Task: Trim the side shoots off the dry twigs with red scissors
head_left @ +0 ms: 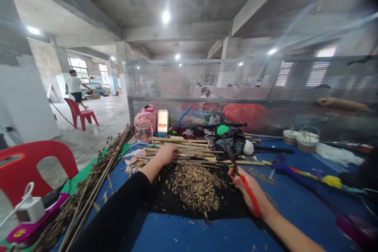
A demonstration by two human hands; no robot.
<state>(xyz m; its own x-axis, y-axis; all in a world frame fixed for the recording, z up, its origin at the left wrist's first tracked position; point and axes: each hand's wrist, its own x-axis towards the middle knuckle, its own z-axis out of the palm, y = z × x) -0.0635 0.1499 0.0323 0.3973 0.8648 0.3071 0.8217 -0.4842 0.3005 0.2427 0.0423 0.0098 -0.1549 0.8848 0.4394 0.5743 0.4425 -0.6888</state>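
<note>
My right hand [252, 191] is closed on scissors [247, 197] with red handles, their dark blades pointing up and away. My left hand [167, 154] lies on a row of dry stalks [191, 151] across the back of the table, its fingers curled down among them. How many stalks it grips is hidden. Between and below the hands, a heap of short cut, straw-coloured pieces [199, 189] covers much of a black cloth [159, 201]. Paper scraps [136, 159] lie left of my left hand.
Long dried stems [94, 179] line the table's left edge. Behind the stalks stand a pink jug [143, 126] and yarn balls [223, 130]. Buckets [307, 141] sit back right, before a perforated metal screen [177, 82]. Red chairs [38, 157] and a walking person [75, 86] are left.
</note>
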